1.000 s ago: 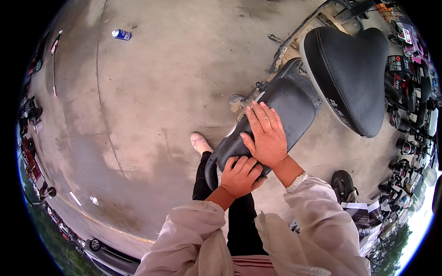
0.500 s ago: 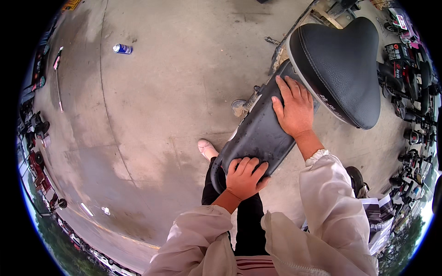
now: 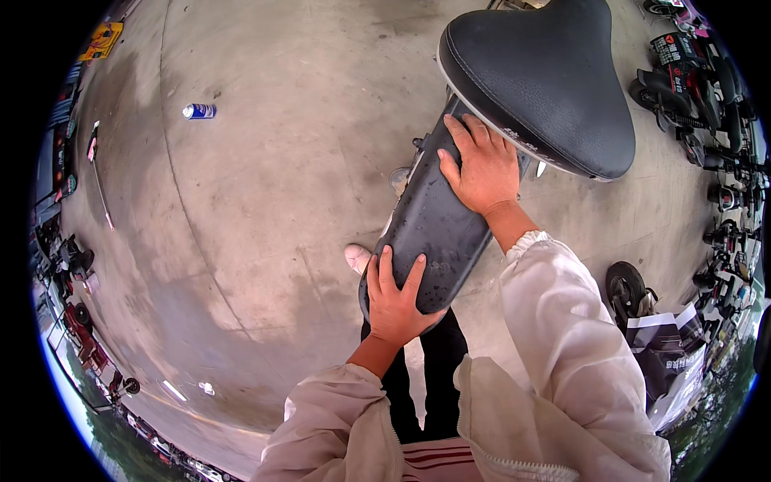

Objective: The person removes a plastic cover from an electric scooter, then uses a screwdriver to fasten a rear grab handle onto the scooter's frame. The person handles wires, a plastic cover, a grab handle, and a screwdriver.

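A long, dark grey plastic housing (image 3: 440, 234) with wet specks lies beneath my hands, part of an electric bike. My left hand (image 3: 396, 298) rests on its nearer end, fingers spread over the surface and thumb at the right side. My right hand (image 3: 482, 167) lies open on the far end, just beside the wide black saddle (image 3: 542, 80), whose rim overhangs that end. Metal fittings and a pedal (image 3: 399, 180) show at the housing's left side, partly hidden.
A blue spray can (image 3: 198, 111) lies on the concrete floor (image 3: 249, 185). A long pole (image 3: 98, 173) lies further left. Parked two-wheelers (image 3: 691, 96) line the right, others the left. A wheel (image 3: 625, 293) and a grey-and-black bag (image 3: 658, 361) sit by my right arm.
The saddle and housing have shifted left and away, the housing now pointing more steeply forward. My right hand has slid toward the saddle. My left hand's fingers have gone from curled to spread.
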Available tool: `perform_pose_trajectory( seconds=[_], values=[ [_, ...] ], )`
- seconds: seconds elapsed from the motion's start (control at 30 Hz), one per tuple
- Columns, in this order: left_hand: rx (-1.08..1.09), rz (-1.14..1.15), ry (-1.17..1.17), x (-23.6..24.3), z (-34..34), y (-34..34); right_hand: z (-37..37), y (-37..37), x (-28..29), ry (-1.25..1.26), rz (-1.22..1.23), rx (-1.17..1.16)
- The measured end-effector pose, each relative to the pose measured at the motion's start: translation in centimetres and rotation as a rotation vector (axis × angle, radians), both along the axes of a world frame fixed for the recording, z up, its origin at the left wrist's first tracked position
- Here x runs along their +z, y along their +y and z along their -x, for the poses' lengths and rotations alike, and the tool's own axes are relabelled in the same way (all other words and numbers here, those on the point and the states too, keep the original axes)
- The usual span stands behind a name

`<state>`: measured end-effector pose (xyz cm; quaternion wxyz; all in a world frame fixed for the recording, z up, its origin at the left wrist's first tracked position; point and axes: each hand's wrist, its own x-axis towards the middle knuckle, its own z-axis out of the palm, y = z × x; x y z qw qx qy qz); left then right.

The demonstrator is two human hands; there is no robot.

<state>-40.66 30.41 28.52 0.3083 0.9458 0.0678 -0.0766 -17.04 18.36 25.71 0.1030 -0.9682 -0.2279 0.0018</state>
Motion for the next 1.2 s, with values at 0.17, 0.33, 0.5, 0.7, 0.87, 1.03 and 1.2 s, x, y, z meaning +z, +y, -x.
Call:
perform_pose_trajectory(
  seconds=[0.17,0.33,0.5,0.7,0.87,1.03,1.2],
  values=[
    [0.003,-0.026,0.031,0.4,0.1,-0.3,0.0,0.0,0.3,0.017,0.003,0.008],
    [-0.038,-0.058,0.244,1.6,-0.4,-0.6,0.2,-0.3,0.7,0.056,0.001,-0.017],
    [-0.136,-0.027,0.332,3.3,-1.4,1.4,-0.2,0.1,1.4,0.059,0.006,-0.008],
    [-0.232,0.070,0.344,4.3,-1.6,4.5,0.1,0.7,1.7,0.064,0.002,-0.013],
    [-0.123,0.283,0.234,2.8,0.0,11.6,0.1,1.1,1.7,0.136,0.084,-0.085],
    [0.073,0.243,0.260,2.1,5.7,26.8,0.4,1.7,1.9,0.118,0.243,-0.061],
    [0.209,-0.019,0.387,5.5,11.5,44.3,0.7,2.2,1.4,0.140,0.379,-0.057]
  ],
)
